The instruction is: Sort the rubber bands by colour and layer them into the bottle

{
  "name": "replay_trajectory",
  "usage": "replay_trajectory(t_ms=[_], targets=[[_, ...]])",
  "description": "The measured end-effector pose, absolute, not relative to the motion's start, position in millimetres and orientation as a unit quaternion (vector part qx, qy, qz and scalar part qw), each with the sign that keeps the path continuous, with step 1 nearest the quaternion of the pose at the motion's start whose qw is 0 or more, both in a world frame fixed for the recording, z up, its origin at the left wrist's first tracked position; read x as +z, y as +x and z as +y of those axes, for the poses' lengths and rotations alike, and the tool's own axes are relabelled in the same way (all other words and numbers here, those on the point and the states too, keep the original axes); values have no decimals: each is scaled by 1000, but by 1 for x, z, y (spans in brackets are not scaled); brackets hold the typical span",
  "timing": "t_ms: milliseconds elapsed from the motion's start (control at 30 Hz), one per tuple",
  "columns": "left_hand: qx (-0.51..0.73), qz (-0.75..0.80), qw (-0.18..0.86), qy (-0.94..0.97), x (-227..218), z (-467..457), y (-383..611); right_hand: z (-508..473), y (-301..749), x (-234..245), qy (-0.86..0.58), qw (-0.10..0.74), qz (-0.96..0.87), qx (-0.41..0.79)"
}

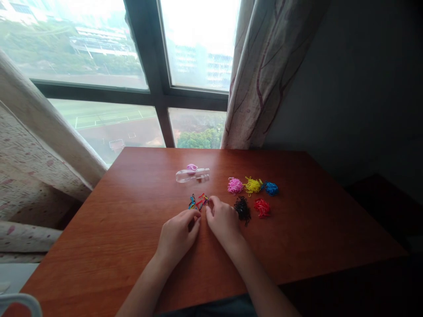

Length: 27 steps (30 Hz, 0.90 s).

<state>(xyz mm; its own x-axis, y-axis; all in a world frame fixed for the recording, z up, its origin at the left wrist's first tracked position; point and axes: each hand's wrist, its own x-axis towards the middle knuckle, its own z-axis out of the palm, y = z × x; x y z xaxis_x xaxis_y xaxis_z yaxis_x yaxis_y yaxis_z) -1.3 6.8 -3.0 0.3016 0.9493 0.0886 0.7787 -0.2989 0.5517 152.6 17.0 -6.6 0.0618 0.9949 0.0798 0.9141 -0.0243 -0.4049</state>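
A small mixed heap of coloured loops (202,201), which look like rubber bands, lies on the table just beyond my hands. My left hand (177,231) is at its near side, thumb and forefinger brought together; whatever is between them is too small to make out. At the heap's right edge, my right hand (224,220) has its fingers curled inward, tips by the loops, and their grip is partly hidden. Close to the right hand lies a pile of black loops (243,209), with a red pile (262,208) beside it.
Behind these sit piles of pink (235,185), yellow (253,186) and blue loops (271,188). A clear plastic bottle (187,176) lies on its side with a pink ring-like piece (191,167) by it. The wooden table (125,220) meets a window and curtains (254,79).
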Motion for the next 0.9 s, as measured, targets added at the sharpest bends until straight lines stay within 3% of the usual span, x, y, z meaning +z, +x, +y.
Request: replay_trajectory(t_ms=[433,900], targets=[[210,555,204,778,-5,6,-1,11,155,-4,-716,166,-662,143],[197,558,193,783,-4,4,1,4,167,-11,-663,303,-652,207]])
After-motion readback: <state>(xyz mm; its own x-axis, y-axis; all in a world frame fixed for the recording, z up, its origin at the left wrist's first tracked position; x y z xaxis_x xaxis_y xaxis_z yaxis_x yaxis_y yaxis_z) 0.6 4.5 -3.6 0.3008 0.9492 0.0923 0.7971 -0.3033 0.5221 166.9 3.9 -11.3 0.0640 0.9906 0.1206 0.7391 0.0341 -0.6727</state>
